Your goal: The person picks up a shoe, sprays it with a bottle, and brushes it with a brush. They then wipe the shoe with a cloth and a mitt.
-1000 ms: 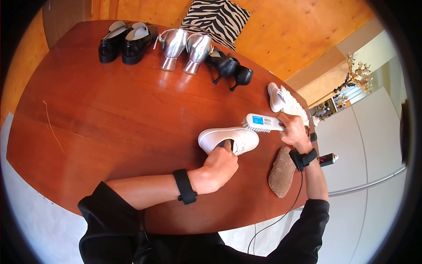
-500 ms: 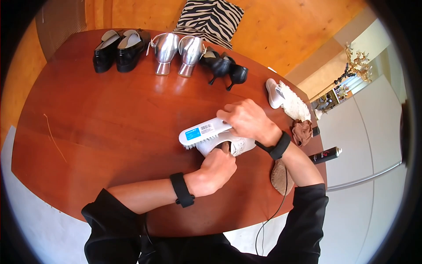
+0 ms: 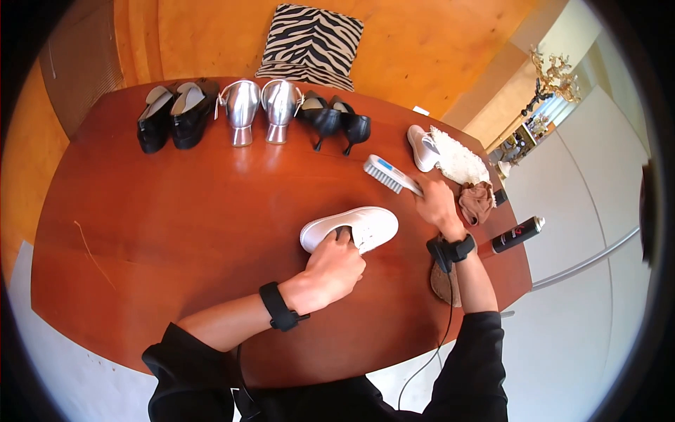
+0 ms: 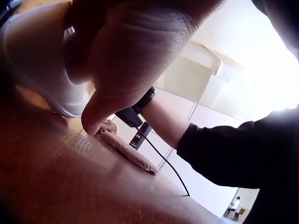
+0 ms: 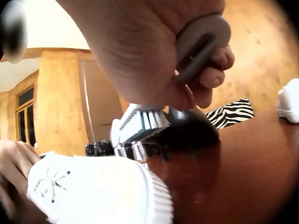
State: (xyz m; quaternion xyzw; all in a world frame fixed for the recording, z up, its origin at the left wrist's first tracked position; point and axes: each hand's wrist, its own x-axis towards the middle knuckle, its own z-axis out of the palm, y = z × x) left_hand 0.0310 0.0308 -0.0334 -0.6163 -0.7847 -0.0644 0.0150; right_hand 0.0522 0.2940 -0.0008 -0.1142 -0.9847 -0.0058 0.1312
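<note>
My left hand (image 3: 329,271) grips a white lace-up shoe (image 3: 380,224) at its opening, with fingers inside; the shoe's toe points right. In the left wrist view part of the white shoe (image 4: 37,51) shows beside the hand. Up and to the right of the shoe, my right hand (image 3: 437,205) holds a white brush (image 3: 391,174) by its handle, bristles toward the lower left and apart from the shoe. The right wrist view shows the brush (image 5: 140,123) beyond the fingers and the laced shoe (image 5: 103,186) below.
Black loafers (image 3: 190,116), silver heeled shoes (image 3: 241,105) and black heels (image 3: 325,121) line the far edge. At the right are another white shoe (image 3: 423,149), a fluffy white cloth (image 3: 460,160), a brown cloth (image 3: 476,202), a black can (image 3: 517,235) and a brown object (image 3: 443,283) near my right wrist.
The brush first swept left over the shoe, then moved back right and away from it in my right hand. My left hand has kept its hold on the shoe.
</note>
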